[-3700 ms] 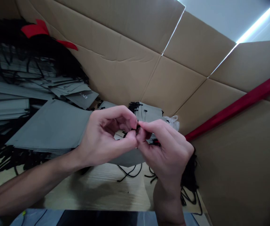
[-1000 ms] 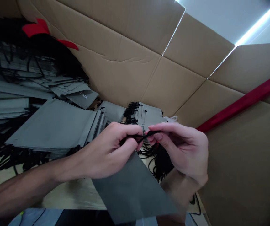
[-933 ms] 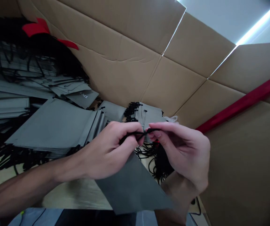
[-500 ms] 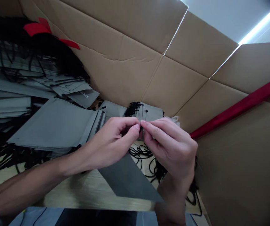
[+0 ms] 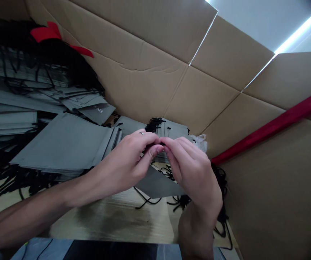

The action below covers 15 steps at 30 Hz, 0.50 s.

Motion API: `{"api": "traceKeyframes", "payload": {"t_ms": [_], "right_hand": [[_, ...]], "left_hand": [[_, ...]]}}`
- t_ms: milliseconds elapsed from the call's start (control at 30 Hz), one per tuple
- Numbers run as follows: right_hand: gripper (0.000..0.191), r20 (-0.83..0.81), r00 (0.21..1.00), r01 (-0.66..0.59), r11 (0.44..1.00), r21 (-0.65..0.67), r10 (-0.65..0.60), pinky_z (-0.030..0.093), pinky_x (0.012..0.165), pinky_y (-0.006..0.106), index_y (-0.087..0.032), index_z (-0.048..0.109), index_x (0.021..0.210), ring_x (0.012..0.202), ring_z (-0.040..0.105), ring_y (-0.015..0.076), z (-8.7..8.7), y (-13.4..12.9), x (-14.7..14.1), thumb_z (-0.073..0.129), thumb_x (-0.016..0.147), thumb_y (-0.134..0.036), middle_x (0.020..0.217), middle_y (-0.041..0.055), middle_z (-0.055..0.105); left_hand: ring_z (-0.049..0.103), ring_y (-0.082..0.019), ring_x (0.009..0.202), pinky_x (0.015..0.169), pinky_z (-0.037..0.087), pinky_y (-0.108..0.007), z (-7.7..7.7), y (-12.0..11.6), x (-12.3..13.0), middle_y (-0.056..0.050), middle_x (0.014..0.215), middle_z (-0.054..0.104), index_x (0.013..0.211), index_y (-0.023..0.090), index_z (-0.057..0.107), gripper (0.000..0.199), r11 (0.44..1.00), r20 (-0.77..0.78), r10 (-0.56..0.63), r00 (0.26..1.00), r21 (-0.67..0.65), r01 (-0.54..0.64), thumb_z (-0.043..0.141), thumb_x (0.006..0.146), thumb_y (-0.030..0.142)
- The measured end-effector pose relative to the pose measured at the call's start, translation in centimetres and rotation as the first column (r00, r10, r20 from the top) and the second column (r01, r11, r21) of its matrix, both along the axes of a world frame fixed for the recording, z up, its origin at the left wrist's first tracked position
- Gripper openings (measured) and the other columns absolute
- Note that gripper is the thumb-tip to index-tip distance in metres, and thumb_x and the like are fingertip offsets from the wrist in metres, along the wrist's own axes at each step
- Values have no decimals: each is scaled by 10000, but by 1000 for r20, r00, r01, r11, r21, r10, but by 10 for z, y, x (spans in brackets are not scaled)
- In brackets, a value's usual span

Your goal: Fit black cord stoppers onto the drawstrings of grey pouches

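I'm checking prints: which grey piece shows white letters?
The grey piece just behind the large stack left of the left hand; only it shows letters, the others look plain.

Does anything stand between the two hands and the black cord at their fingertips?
Nothing visible does: left hand and right hand meet at the black cord, mostly hiding it. The grey sheet shows below where they meet.

Left hand, right hand meet, both pinching (fingertips touching).
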State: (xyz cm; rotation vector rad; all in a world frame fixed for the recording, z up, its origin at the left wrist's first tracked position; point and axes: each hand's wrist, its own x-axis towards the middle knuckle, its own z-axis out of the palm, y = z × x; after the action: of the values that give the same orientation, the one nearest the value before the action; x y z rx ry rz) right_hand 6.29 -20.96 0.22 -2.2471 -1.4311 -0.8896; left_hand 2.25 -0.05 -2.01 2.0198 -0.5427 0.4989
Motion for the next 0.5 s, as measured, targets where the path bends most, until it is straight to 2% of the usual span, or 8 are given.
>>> {"api": "traceKeyframes", "payload": {"t_ms": [133, 233, 300, 367, 500], "right_hand": [[264, 15, 998, 62, 997, -37, -61, 541, 799, 375, -160, 736, 1128, 867, 679, 226, -2, 6, 2, 491, 1222, -134, 963, 88, 768], [298, 95, 994, 48, 999, 2, -48, 509, 750, 373, -171, 741, 1061, 797, 604, 216, -6, 12, 6, 491, 1222, -159, 846, 56, 716], [298, 155, 987, 27, 999, 46, -34, 494, 724, 370, -166, 756, 1064, 766, 576, 208, -9, 16, 9, 502, 1220, -162, 795, 42, 693], [281, 197, 980, 8, 996, 89, -25, 481, 707, 369, -150, 768, 1083, 745, 569, 203, -13, 20, 12, 520, 1214, -155, 771, 39, 685], [253, 212, 977, -16, 989, 149, -16, 487, 699, 354, -142, 772, 1085, 718, 570, 196, -18, 28, 12, 551, 1207, -160, 743, 32, 672]], "left_hand": [[525, -191, 841, 764, 387, -348, 0, -6, 1, -7, 818, 621, 845, 199, 616, 343, 998, -15, 56, 998, 15, -56, 519, 1155, 312], [530, -178, 785, 720, 396, -334, 2, -11, 4, 8, 778, 597, 784, 207, 596, 337, 988, -190, 15, 982, -150, -44, 525, 1093, 324], [521, -164, 739, 675, 382, -322, 3, -13, 7, 16, 739, 595, 744, 205, 604, 315, 955, -282, -46, 958, -293, -40, 528, 1028, 318], [523, -157, 709, 645, 359, -319, 3, -14, 9, 12, 694, 601, 694, 198, 614, 310, 924, -295, -53, 954, -376, -65, 528, 966, 319], [514, -148, 671, 625, 334, -324, 2, -13, 10, 6, 642, 601, 630, 192, 611, 318, 904, -271, 2, 963, -411, -118, 531, 902, 336]]}}
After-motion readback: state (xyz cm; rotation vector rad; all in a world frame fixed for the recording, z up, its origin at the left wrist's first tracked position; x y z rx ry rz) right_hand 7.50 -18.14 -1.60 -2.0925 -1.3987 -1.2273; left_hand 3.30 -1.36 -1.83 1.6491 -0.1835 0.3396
